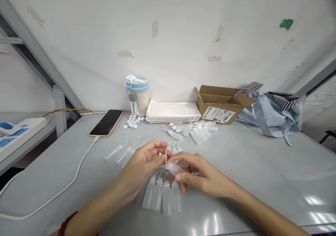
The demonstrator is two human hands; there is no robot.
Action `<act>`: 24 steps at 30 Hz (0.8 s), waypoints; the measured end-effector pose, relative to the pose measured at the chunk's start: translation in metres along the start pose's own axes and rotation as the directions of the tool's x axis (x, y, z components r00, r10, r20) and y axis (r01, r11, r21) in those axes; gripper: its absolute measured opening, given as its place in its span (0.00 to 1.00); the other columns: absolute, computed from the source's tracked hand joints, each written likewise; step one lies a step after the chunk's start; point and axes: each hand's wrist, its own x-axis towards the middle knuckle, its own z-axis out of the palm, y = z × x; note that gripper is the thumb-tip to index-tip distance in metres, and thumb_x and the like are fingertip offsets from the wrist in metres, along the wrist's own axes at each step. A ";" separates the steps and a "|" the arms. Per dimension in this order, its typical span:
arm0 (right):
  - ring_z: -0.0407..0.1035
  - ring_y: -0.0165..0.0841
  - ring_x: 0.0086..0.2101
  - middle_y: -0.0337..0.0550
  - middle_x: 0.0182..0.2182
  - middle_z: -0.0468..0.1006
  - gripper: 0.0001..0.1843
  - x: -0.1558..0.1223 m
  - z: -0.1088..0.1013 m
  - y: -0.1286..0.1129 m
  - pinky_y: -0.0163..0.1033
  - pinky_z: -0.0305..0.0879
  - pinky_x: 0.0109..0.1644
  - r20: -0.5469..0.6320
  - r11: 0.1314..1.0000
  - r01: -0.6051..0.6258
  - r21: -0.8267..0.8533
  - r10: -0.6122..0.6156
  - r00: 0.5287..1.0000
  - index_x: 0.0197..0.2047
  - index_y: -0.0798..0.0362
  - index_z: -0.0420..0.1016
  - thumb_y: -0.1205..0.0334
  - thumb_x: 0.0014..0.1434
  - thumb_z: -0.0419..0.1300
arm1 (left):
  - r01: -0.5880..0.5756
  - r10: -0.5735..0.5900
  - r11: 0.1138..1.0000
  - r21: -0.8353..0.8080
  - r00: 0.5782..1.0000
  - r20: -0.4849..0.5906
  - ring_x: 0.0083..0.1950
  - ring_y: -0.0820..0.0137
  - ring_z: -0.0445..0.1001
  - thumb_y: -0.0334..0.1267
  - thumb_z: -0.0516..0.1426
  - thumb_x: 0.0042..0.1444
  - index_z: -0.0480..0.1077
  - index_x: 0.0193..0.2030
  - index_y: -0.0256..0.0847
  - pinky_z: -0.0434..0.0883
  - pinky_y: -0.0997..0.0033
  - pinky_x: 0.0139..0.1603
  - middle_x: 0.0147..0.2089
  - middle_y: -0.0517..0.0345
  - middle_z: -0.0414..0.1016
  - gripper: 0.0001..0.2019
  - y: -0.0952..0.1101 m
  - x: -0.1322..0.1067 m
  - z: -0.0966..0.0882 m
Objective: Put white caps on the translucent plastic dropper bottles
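Observation:
My right hand (195, 174) pinches a small translucent plastic dropper bottle (174, 168) just above the grey table (262, 173). My left hand (143, 166) is curled beside it, fingertips at the bottle's thin white cap strap (166, 156). Directly under both hands lies a row of several similar bottles (162, 197), side by side. Three more bottles (123, 153) lie to the left of my left hand. A loose pile of the same bottles (194, 131) sits farther back.
A phone (106, 122) on a white charging cable (65, 187) lies at the left. Small white caps (133, 122) sit by a blue-lidded cup (138, 94). A stack of white bags (173, 111), a cardboard box (220, 104) and blue cloth (273, 115) line the back. A power strip (15, 131) sits far left.

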 end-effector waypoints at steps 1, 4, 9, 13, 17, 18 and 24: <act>0.70 0.28 0.24 0.40 0.28 0.76 0.16 0.000 0.001 0.000 0.33 0.62 0.30 0.014 1.000 -0.002 -0.014 0.002 1.000 0.50 0.52 0.68 0.55 0.62 0.56 | -0.010 0.010 1.000 -0.004 1.000 0.006 0.43 0.71 0.71 0.37 0.58 0.56 0.68 0.43 0.41 0.66 0.72 0.46 0.40 0.58 0.73 0.08 -0.001 0.000 0.001; 0.70 0.29 0.24 0.39 0.27 0.76 0.14 0.001 0.002 0.000 0.34 0.62 0.31 0.023 1.000 0.001 -0.025 0.000 1.000 0.49 0.52 0.68 0.56 0.62 0.55 | -0.021 0.023 0.998 -0.064 0.999 0.036 0.45 0.69 0.72 0.38 0.59 0.55 0.68 0.38 0.40 0.68 0.72 0.44 0.42 0.57 0.74 0.06 -0.003 -0.001 0.002; 0.69 0.28 0.24 0.44 0.34 0.77 0.13 0.001 0.003 0.001 0.35 0.64 0.31 0.007 0.998 -0.001 0.063 0.001 1.000 0.51 0.52 0.66 0.58 0.64 0.53 | -0.065 0.072 0.992 -0.110 0.996 0.062 0.45 0.67 0.73 0.38 0.61 0.55 0.68 0.36 0.40 0.71 0.72 0.37 0.46 0.55 0.74 0.06 -0.003 0.000 0.002; 0.69 0.28 0.24 0.43 0.33 0.76 0.14 0.001 0.004 0.001 0.36 0.65 0.32 -0.005 0.988 0.020 0.154 -0.020 1.000 0.52 0.52 0.63 0.58 0.65 0.51 | -0.139 0.145 0.988 -0.063 0.984 0.102 0.41 0.69 0.76 0.36 0.61 0.54 0.69 0.42 0.42 0.73 0.70 0.37 0.54 0.53 0.71 0.09 -0.003 -0.001 0.002; 0.67 0.26 0.22 0.42 0.32 0.74 0.13 0.000 0.005 -0.001 0.35 0.64 0.30 -0.018 0.986 0.035 0.166 -0.032 0.999 0.51 0.53 0.63 0.58 0.65 0.51 | -0.206 0.203 0.979 -0.002 0.965 0.167 0.38 0.69 0.77 0.35 0.60 0.56 0.67 0.50 0.46 0.74 0.69 0.37 0.59 0.51 0.67 0.15 -0.005 -0.003 0.003; 0.66 0.25 0.22 0.42 0.32 0.74 0.13 0.000 0.004 -0.002 0.35 0.63 0.30 -0.010 0.987 0.036 0.154 -0.035 0.999 0.50 0.53 0.64 0.58 0.65 0.51 | -0.222 0.216 0.975 0.013 0.960 0.178 0.44 0.66 0.76 0.35 0.59 0.57 0.66 0.52 0.47 0.74 0.70 0.40 0.61 0.51 0.66 0.16 -0.005 -0.003 0.002; 0.62 0.23 0.21 0.44 0.33 0.75 0.13 -0.001 0.003 -0.002 0.32 0.61 0.26 0.032 0.989 0.020 0.149 -0.025 0.999 0.50 0.54 0.66 0.58 0.64 0.51 | -0.280 0.256 0.958 0.056 0.931 0.261 0.68 0.63 0.53 0.35 0.55 0.61 0.60 0.60 0.54 0.63 0.65 0.61 0.66 0.59 0.60 0.21 -0.007 -0.007 0.000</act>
